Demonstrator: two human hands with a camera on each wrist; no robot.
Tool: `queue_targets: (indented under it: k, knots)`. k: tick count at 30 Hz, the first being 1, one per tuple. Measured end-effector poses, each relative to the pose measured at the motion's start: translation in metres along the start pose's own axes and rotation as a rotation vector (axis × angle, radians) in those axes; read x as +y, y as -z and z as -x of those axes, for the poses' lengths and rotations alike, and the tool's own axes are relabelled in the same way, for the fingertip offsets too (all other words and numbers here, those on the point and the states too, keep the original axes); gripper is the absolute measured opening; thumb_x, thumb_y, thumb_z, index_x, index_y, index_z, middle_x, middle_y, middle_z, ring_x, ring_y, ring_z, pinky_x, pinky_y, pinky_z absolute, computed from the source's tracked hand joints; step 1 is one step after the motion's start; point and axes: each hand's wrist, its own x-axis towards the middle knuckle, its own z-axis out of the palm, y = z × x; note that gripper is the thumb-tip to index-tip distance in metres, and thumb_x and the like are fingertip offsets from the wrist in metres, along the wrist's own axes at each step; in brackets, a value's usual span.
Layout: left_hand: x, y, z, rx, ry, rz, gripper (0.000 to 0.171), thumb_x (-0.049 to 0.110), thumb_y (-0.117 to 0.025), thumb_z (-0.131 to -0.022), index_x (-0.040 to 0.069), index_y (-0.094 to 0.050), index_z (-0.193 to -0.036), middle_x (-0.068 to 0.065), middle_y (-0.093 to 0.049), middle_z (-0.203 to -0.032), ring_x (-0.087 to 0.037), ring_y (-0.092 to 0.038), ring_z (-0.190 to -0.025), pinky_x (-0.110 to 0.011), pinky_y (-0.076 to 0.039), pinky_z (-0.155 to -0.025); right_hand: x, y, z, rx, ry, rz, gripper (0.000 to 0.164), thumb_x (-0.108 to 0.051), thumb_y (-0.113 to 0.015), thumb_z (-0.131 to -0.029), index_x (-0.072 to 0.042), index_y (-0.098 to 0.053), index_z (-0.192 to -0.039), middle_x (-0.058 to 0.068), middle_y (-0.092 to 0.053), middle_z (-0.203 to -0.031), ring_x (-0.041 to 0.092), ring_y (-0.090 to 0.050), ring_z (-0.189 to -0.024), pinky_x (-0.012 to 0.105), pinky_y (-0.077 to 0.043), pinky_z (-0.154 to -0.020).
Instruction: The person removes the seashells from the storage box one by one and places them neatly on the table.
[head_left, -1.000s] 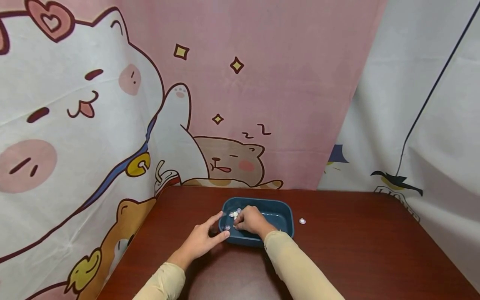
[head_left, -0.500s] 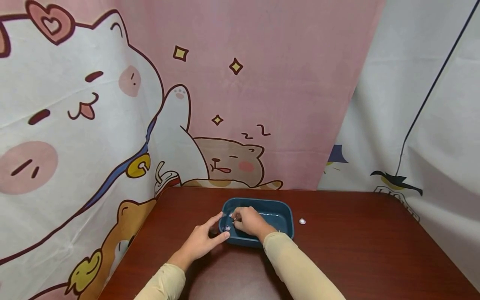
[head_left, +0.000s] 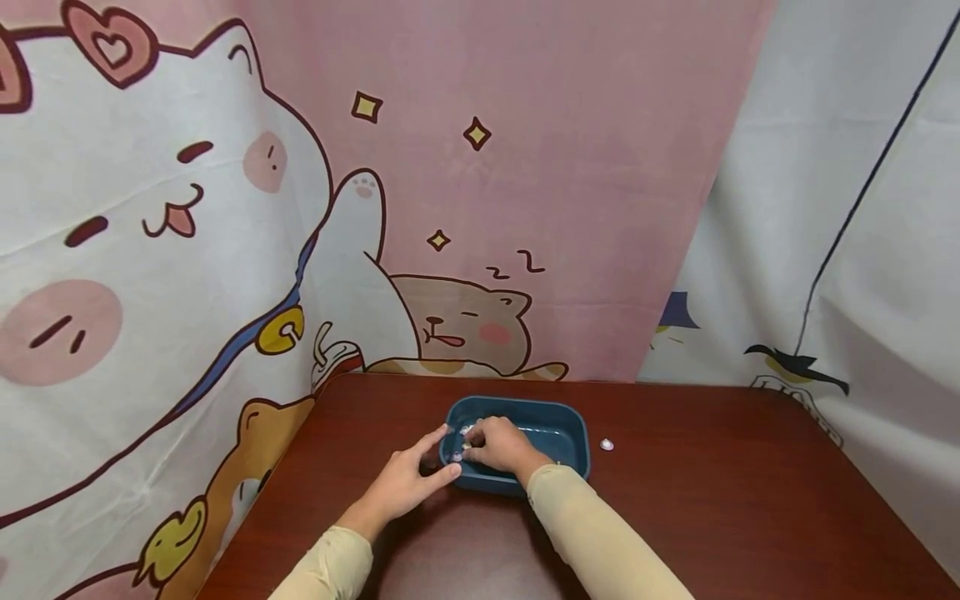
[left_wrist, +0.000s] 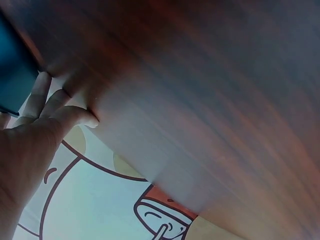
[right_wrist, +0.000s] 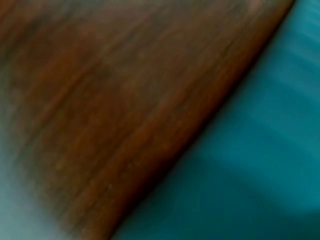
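Observation:
A dark blue plastic tray [head_left: 555,450] stands on the brown table, with several small white and lilac pieces [head_left: 457,457] in its left end. My left hand [head_left: 405,482] touches that end from outside, thumb and fingers spread and fairly straight along the rim; in the left wrist view the hand [left_wrist: 42,122] is beside the tray's wall [left_wrist: 12,65]. Reaching inside, my right hand [head_left: 498,443] has bent fingers low over the pieces. A pale spot shows between its thumb and forefinger; whether it is gripped is too small to tell. The right wrist view shows the tray wall [right_wrist: 250,165], no hand.
One more small white piece with a lilac rim [head_left: 607,445] lies on the table [head_left: 697,475] just right of the tray. A printed cloth [head_left: 585,208] hangs behind the table's far edge, and another covers the left side.
My right hand has shifted slightly inside the tray, and its thumb and forefinger stand further apart than a second ago. My left hand has stayed at the tray's left end.

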Motion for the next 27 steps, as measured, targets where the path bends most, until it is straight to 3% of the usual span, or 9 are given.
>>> queue_targets:
  k: [5,14,21,27]
  knots:
    - [0.0016,0.001,-0.0001,0.012,-0.016,0.004,0.083,0.063,-0.068,-0.099,0.021,-0.042,-0.165,-0.01,-0.079,-0.123,-0.021,-0.076,-0.111,-0.054,-0.059,-0.101,-0.0035,0.0006,0.0007,-0.006,0.016,0.026,0.022,-0.025,-0.085,-0.093,-0.014,-0.085,-0.112,0.0,-0.082,-0.106,0.015,-0.071,-0.099,0.046,-0.06,-0.099]
    - [-0.0052,-0.0017,0.0004,0.027,-0.08,0.008,0.081,0.064,-0.063,-0.101,0.021,-0.041,-0.166,-0.01,-0.08,-0.116,-0.019,-0.075,-0.102,-0.051,-0.061,-0.092,-0.0013,-0.0003,0.0019,0.013,0.053,0.043,0.007,-0.023,-0.086,-0.092,-0.017,-0.087,-0.095,-0.008,-0.08,-0.089,0.005,-0.063,-0.083,0.035,-0.06,-0.086]
    - [0.0006,0.0,0.0013,-0.006,0.02,0.005,0.085,0.066,-0.067,-0.098,0.022,-0.041,-0.166,-0.01,-0.078,-0.123,-0.021,-0.074,-0.109,-0.055,-0.059,-0.101,0.0023,-0.0001,0.001,0.072,0.054,-0.016,0.006,-0.022,-0.089,-0.089,-0.015,-0.088,-0.089,-0.01,-0.079,-0.083,0.003,-0.062,-0.079,0.03,-0.06,-0.081]
    - [0.0001,0.0,0.0004,-0.011,0.025,0.0,0.084,0.066,-0.067,-0.098,0.025,-0.041,-0.166,-0.008,-0.078,-0.122,-0.016,-0.073,-0.108,-0.051,-0.06,-0.101,0.0043,0.0009,0.0009,0.095,0.093,-0.097,0.006,-0.019,-0.083,-0.094,-0.016,-0.088,-0.091,-0.007,-0.082,-0.087,0.0,-0.063,-0.078,0.023,-0.056,-0.073]
